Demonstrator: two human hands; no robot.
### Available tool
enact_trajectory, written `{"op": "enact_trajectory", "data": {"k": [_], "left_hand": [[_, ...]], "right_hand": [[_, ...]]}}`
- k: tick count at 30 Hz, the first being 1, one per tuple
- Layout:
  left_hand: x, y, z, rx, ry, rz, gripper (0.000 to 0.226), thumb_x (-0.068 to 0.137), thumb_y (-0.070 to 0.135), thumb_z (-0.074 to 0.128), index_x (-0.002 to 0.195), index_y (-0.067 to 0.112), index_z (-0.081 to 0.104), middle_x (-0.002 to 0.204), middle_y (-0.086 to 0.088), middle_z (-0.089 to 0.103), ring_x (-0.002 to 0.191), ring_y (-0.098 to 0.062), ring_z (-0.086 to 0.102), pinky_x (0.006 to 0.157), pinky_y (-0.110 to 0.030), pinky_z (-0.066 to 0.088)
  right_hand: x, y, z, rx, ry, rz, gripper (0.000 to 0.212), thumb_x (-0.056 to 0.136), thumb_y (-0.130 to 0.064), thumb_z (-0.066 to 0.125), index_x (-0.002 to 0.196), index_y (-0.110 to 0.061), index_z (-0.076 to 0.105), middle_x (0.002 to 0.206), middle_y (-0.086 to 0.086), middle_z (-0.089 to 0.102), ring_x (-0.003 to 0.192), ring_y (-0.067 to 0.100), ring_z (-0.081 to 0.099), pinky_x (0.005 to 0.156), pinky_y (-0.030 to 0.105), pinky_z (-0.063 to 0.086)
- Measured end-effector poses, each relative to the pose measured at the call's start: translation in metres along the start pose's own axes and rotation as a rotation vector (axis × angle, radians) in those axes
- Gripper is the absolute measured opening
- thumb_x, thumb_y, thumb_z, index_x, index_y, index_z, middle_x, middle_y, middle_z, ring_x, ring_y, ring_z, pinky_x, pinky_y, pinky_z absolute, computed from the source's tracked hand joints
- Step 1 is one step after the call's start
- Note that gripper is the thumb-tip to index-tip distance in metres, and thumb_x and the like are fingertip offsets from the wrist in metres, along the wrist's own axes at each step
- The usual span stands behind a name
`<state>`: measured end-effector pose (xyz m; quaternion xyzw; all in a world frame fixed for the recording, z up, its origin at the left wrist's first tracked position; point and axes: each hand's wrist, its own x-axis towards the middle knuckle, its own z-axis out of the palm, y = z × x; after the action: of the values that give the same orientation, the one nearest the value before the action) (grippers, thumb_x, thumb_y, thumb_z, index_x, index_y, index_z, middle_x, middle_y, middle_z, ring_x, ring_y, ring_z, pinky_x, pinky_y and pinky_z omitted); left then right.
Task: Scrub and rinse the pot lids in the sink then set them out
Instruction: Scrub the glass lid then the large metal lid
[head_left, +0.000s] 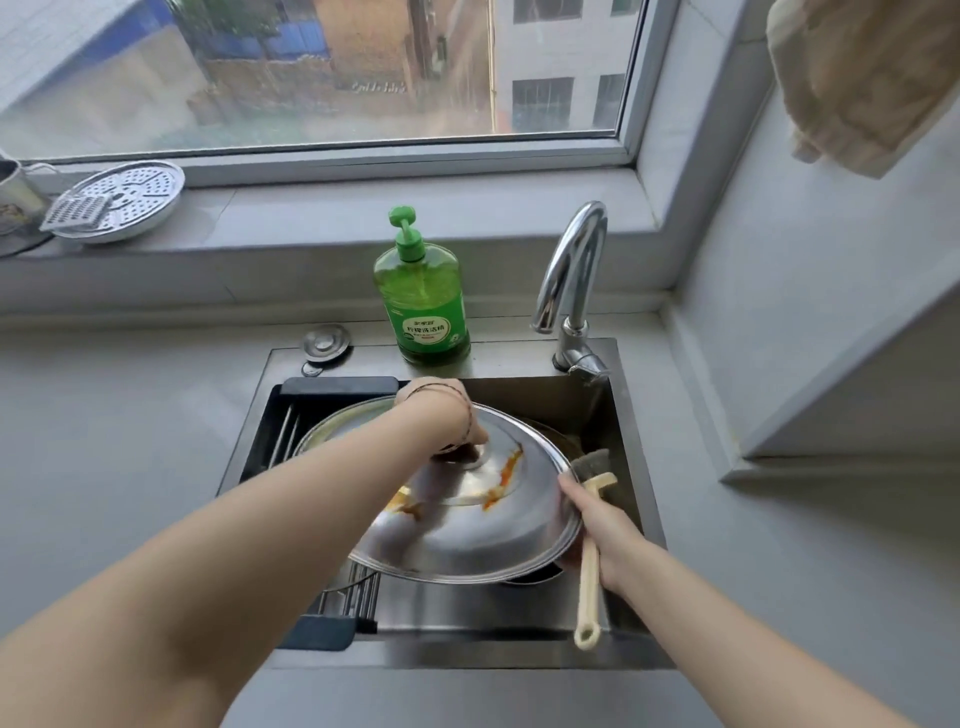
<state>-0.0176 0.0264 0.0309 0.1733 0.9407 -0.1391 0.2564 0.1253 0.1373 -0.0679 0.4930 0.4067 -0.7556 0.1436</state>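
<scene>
My left hand (441, 415) curls its fingers round the dark centre knob of the large domed stainless-steel lid (467, 535). The lid is orange-stained and tilted over the steel sink (524, 395). My right hand (602, 525) grips the cream-handled grey-headed brush (589, 571) at the lid's 3 o'clock rim. Green pump soap bottle (423, 296) at 12 o'clock; chrome tap (571, 270) at 1 o'clock.

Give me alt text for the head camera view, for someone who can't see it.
Over a steel sink, the left hand grips the top of a large orange-stained lid while the right hand holds a brush at its right edge. A green soap bottle and faucet stand behind.
</scene>
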Motion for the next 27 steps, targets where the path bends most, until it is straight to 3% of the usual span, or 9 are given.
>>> {"op": "enact_trajectory", "data": {"k": [4,7,11,14,17,19,22,24,27], "left_hand": [[-0.002,0.013,0.001,-0.062,-0.048,0.022,0.05,0.083,0.052,0.055,0.112,0.01,0.057,0.091,-0.004,0.054,0.093,-0.027,0.06,0.079,-0.034,0.05],[-0.002,0.013,0.011,-0.198,-0.028,0.023,0.052,0.085,0.051,0.052,0.113,0.008,0.056,0.094,-0.006,0.057,0.086,-0.026,0.056,0.072,-0.031,0.046],[-0.019,-0.004,0.028,-0.457,0.058,0.004,0.059,0.088,0.055,0.044,0.133,0.017,0.04,0.132,-0.015,0.042,0.118,-0.032,0.044,0.092,-0.037,0.039],[-0.043,-0.031,0.054,-0.643,0.234,-0.224,0.074,0.086,0.05,0.052,0.144,0.015,0.023,0.145,-0.016,0.022,0.133,-0.034,0.024,0.107,-0.043,0.027],[-0.059,-0.042,0.083,-1.138,0.212,-0.58,0.071,0.089,0.043,0.053,0.143,0.007,0.023,0.143,-0.021,0.028,0.129,-0.036,0.032,0.103,-0.045,0.032],[-0.062,-0.041,0.095,-1.779,-0.039,-0.726,0.057,0.089,0.045,0.051,0.13,0.007,0.039,0.117,-0.02,0.051,0.099,-0.033,0.054,0.081,-0.042,0.047],[-0.063,-0.033,0.1,-2.431,-0.413,-0.566,0.062,0.088,0.057,0.044,0.113,0.001,0.053,0.103,-0.021,0.061,0.088,-0.035,0.059,0.072,-0.048,0.051],[-0.056,-0.028,0.1,-2.487,-0.36,-0.566,0.067,0.089,0.062,0.037,0.111,0.002,0.056,0.11,-0.021,0.062,0.099,-0.036,0.059,0.085,-0.049,0.047],[-0.047,-0.022,0.103,-2.37,-0.183,-0.813,0.064,0.09,0.062,0.035,0.121,0.008,0.053,0.122,-0.008,0.059,0.115,-0.029,0.055,0.095,-0.041,0.043]], "right_hand": [[0.005,-0.008,-0.012,0.191,0.01,-0.05,0.031,0.086,-0.023,0.064,0.106,0.002,0.063,0.1,0.019,0.068,0.088,0.034,0.066,0.071,0.044,0.055],[0.008,-0.009,-0.022,0.223,0.028,-0.136,0.015,0.087,-0.017,0.064,0.088,-0.002,0.06,0.091,0.017,0.066,0.08,0.03,0.065,0.065,0.04,0.058],[0.009,-0.007,-0.035,0.234,0.103,-0.227,0.024,0.083,-0.015,0.068,0.099,-0.001,0.057,0.095,0.015,0.062,0.089,0.029,0.063,0.081,0.042,0.055],[0.01,-0.003,-0.041,0.227,0.206,-0.254,0.038,0.081,-0.015,0.07,0.11,0.003,0.054,0.108,0.014,0.061,0.104,0.031,0.06,0.096,0.046,0.048],[0.011,0.001,-0.041,0.245,0.252,-0.213,0.034,0.084,-0.016,0.067,0.112,-0.004,0.052,0.105,0.013,0.06,0.098,0.028,0.06,0.09,0.042,0.051],[0.01,0.005,-0.04,0.25,0.26,-0.19,0.038,0.085,-0.018,0.067,0.117,-0.004,0.052,0.107,0.013,0.06,0.088,0.025,0.061,0.078,0.038,0.053],[0.01,0.012,-0.04,0.266,0.231,-0.175,0.042,0.084,-0.02,0.067,0.12,-0.004,0.052,0.113,0.013,0.06,0.08,0.021,0.06,0.064,0.032,0.053],[0.008,0.017,-0.039,0.247,0.21,-0.175,0.037,0.084,-0.019,0.067,0.115,-0.006,0.051,0.109,0.011,0.059,0.08,0.02,0.06,0.065,0.031,0.053],[0.003,0.021,-0.042,0.21,0.177,-0.168,0.019,0.085,-0.019,0.066,0.09,-0.009,0.051,0.095,0.008,0.06,0.083,0.022,0.061,0.068,0.032,0.055]]}}
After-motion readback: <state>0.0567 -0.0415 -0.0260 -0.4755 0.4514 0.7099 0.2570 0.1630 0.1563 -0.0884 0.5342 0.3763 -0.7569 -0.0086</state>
